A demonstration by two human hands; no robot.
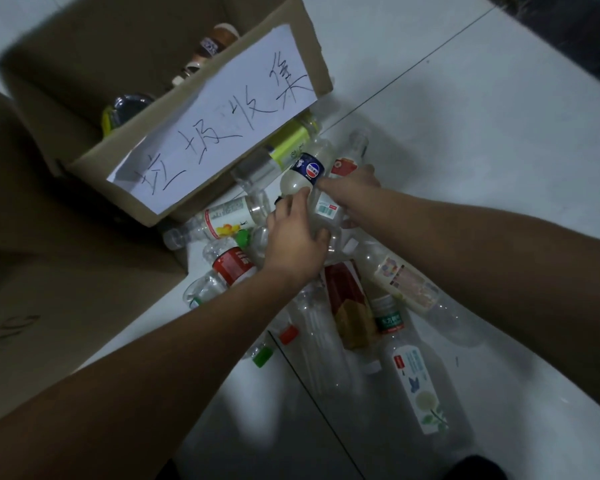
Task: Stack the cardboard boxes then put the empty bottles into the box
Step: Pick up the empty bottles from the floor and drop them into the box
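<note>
An open cardboard box (222, 174) with a handwritten paper sign on its front flap stands at the upper left; several bottles (208, 50) lie inside it. A pile of empty plastic bottles covers the floor in front of it. My left hand (293, 239) reaches into the pile, with its fingers and thumb curled round a clear bottle (314, 216), just below a blue-label bottle (307, 168). My right hand (352, 183) grips a clear bottle with a red and white label (342, 166) beside it.
A larger brown cardboard box (49, 278) fills the left side, beside the open box. More bottles lie nearer to me: a red-label one (234, 266), a red-and-gold one (349, 306) and a white-label one (418, 389). The floor is pale tile (499, 150).
</note>
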